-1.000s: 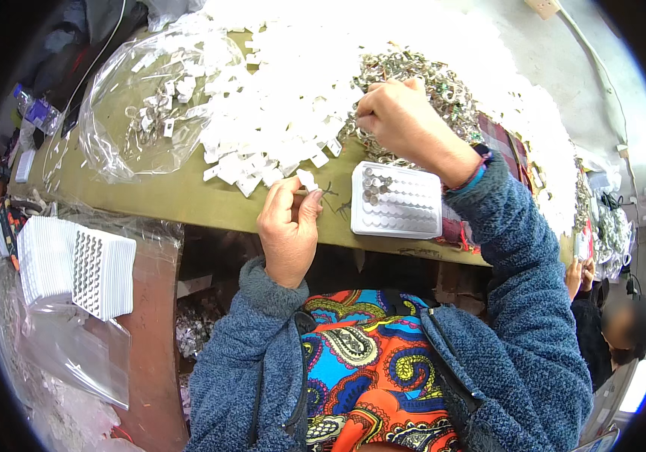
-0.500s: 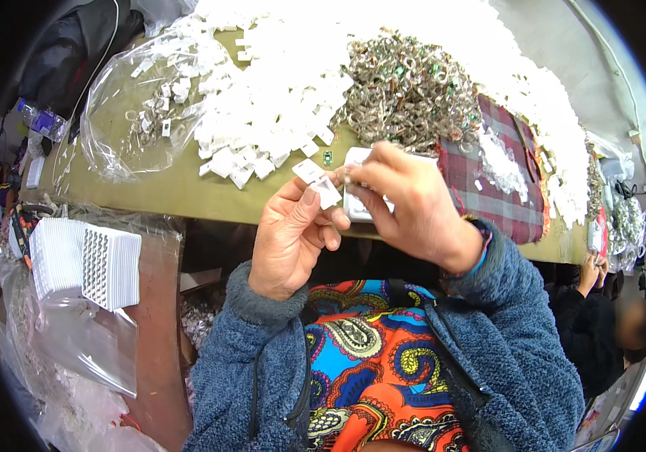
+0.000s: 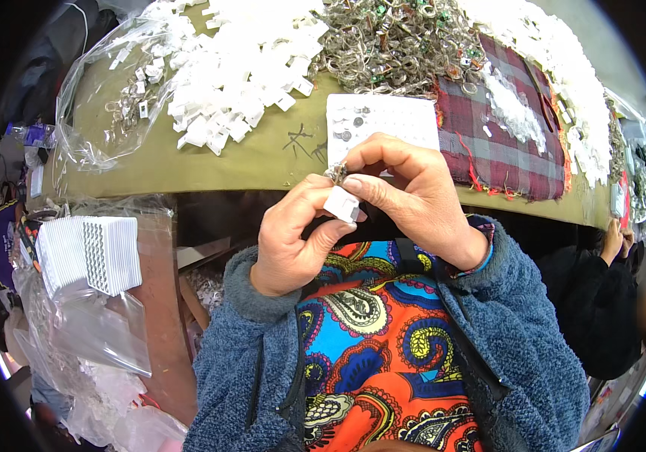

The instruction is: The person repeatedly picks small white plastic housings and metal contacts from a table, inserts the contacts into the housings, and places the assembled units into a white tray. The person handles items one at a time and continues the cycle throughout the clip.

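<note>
The person's left hand (image 3: pixel 291 235) has its grip clamped on a small white plastic piece (image 3: pixel 341 205), held up at the near edge of the counter (image 3: pixel 195 173), about midway along it. The right hand (image 3: pixel 419 197) meets it there, its grip pinched on a small metallic part (image 3: pixel 336 174) touching the piece's top. Just behind the right hand, a white tray (image 3: pixel 413 120) lies near that edge, with a plaid cloth (image 3: pixel 464 160) to its right. Farther back sits a heap of metallic parts (image 3: pixel 402 45), beside a pile of white pieces (image 3: pixel 251 68).
</note>
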`<state>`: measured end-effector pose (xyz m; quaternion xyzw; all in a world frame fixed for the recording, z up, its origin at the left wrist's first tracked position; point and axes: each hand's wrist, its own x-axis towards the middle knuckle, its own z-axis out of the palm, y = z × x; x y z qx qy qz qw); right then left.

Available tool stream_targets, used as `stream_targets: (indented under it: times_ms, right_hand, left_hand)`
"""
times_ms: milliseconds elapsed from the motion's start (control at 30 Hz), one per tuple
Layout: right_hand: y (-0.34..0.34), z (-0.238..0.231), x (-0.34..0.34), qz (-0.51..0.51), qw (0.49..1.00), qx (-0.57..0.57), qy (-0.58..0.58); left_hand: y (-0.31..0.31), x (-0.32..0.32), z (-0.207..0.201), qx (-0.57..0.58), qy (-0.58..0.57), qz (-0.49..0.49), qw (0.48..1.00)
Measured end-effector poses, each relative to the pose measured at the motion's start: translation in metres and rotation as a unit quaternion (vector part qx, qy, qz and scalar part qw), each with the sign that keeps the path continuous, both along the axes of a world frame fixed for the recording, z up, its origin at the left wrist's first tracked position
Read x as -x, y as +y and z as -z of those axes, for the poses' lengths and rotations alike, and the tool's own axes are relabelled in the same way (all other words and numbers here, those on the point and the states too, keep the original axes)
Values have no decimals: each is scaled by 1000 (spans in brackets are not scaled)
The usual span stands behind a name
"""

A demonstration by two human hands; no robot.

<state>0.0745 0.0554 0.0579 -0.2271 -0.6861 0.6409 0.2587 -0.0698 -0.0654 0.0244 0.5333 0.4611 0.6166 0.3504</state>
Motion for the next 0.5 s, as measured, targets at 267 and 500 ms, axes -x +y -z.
stream_targets:
  times_ms: [267,500]
  right_hand:
    - [-1,5,-5,33,985,95,141]
    - [-16,-9,-9,5,993,109,48]
  left_hand:
    - [-1,-10,3,67,-295,41,952]
    - [4,-8,12,36,-353,-35,934]
